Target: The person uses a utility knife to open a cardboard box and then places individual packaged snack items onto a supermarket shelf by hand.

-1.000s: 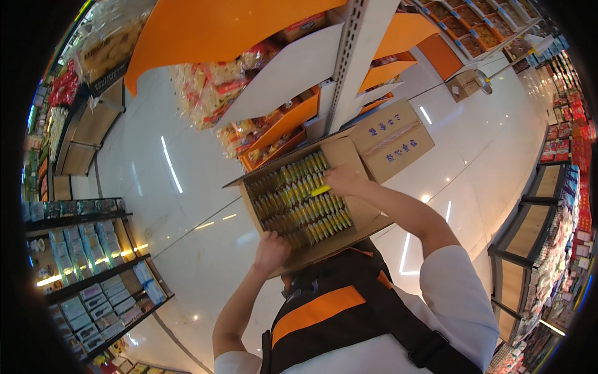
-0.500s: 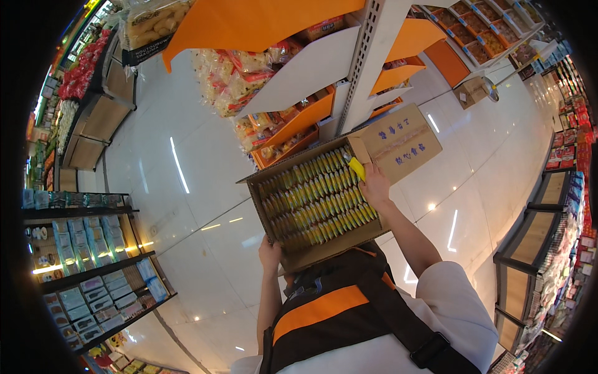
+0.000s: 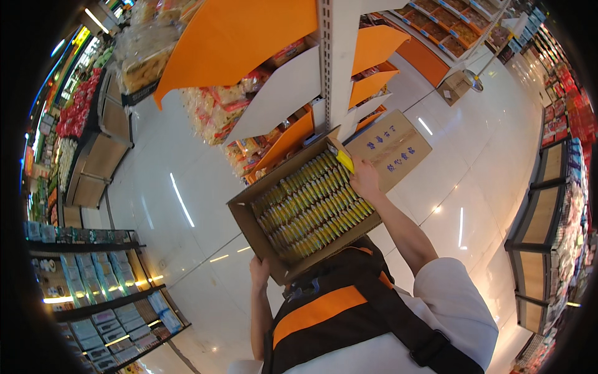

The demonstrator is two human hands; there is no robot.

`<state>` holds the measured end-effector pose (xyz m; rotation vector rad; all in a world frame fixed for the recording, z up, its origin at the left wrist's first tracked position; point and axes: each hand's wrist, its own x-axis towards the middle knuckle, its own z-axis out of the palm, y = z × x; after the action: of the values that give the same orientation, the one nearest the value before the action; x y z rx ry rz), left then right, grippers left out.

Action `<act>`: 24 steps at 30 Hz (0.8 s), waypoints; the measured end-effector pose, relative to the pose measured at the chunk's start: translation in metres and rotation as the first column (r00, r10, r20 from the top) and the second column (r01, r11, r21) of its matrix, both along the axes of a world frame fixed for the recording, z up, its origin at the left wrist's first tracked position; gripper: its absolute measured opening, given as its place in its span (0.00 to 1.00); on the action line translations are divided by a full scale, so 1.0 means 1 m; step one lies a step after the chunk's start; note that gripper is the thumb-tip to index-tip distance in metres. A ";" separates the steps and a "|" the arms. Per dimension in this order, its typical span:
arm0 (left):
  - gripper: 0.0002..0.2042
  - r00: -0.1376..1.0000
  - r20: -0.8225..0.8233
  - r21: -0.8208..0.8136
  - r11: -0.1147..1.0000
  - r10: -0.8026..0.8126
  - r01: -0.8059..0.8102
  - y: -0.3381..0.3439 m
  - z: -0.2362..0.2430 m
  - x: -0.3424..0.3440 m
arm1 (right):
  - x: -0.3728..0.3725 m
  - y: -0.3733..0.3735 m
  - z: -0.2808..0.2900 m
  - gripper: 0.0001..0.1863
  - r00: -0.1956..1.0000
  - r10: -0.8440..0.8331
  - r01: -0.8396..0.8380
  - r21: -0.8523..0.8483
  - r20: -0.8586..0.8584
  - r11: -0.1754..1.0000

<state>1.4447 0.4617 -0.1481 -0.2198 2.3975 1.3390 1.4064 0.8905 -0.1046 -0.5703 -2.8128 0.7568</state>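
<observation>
An open cardboard box is in front of my torso, with rows of small yellow-green wrapped packets packed tightly inside. My left hand is closed on the box's near left corner; its fingers are partly hidden by the cardboard. At the right end of the box, my right hand is closed around what looks like a yellow box cutter and rests against the box edge. A wide flap with blue handwriting is folded outward beyond that hand.
Right beyond the box stands a shelf rack with orange dividers, a white upright post and bagged snacks. Display shelves are at the left, counters at the right. A small carton sits on the floor farther off.
The box has shifted slightly left with both hands still on it, and its left end has come nearer. The shelf rack appears farther left as the view has turned.
</observation>
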 end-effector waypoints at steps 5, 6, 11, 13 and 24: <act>0.14 0.999 0.034 0.031 1.000 -0.005 0.004 0.005 -0.005 -0.005 | -0.016 0.057 -0.001 0.21 0.996 -0.093 0.095 -0.174 0.015 0.980; 0.15 1.000 0.022 0.066 0.998 0.009 -0.010 0.003 -0.008 -0.004 | -0.018 0.059 0.000 0.22 0.996 -0.085 0.083 -0.197 -0.002 0.977; 0.15 0.999 0.014 0.037 0.999 -0.038 0.038 -0.008 -0.027 -0.005 | -0.017 0.076 -0.005 0.24 0.977 -0.206 0.214 -0.205 0.062 0.955; 0.16 0.999 0.000 0.062 0.997 -0.049 0.049 -0.003 -0.026 -0.012 | -0.013 0.071 0.004 0.22 0.980 -0.194 0.199 -0.187 0.047 0.962; 0.35 0.961 0.265 0.353 0.920 0.077 -0.171 -0.030 0.006 0.035 | 0.150 -0.099 0.042 0.19 0.995 -0.037 0.022 -0.151 -0.093 0.988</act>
<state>1.4799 0.4318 -0.1425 -0.4111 1.9088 1.6860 1.5566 0.7916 -0.0628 -0.5814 -2.6700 0.9696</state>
